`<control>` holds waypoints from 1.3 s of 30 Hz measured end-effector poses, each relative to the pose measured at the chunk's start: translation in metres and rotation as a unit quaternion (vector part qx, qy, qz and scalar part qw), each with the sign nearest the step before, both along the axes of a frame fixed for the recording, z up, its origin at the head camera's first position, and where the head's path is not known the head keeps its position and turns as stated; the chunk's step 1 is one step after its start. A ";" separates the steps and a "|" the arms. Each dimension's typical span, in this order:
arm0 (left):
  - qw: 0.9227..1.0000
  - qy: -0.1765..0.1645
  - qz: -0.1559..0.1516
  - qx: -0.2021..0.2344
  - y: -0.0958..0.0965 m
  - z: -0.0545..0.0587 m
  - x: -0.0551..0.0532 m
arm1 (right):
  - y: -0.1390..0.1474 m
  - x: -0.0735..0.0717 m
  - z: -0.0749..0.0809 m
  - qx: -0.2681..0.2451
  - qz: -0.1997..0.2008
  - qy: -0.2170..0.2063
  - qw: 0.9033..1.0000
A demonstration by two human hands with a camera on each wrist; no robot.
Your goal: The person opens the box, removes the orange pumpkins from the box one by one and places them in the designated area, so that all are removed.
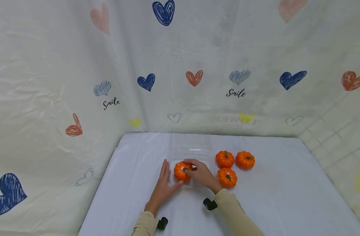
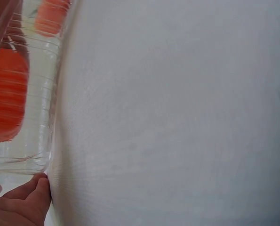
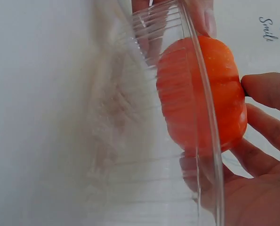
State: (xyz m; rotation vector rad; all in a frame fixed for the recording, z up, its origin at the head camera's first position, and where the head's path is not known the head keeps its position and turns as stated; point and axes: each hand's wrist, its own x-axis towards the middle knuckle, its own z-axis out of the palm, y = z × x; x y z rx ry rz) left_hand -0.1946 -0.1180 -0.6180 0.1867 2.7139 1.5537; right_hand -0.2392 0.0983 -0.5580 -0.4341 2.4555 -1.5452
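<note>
An orange mini pumpkin with a green stem sits in the left part of a clear plastic box, whose lid is folded back. My right hand grips this pumpkin from above and the right, fingers curled round it. In the right wrist view, the same pumpkin shows partly through the box's clear wall. My left hand is at the box's left front, its fingers fairly straight along the side. The left wrist view shows fingers of the left hand touching the box's lower corner.
Three more orange pumpkins stand just right of the box: one at the back, one farther right and one in front. A white cloth covers the table. Behind it hangs a heart-printed curtain.
</note>
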 end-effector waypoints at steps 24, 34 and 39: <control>1.000 -0.004 0.001 0.000 0.001 0.002 0.001 | 0.036 0.008 0.012 -0.015 -0.058 0.030 0.998; 1.000 -0.004 0.000 0.001 0.001 0.001 -0.001 | 0.057 0.011 0.020 -0.007 -0.081 0.019 0.997; 1.000 -0.009 0.004 -0.004 0.001 0.001 -0.001 | 0.067 0.011 0.021 -0.014 -0.085 0.020 0.996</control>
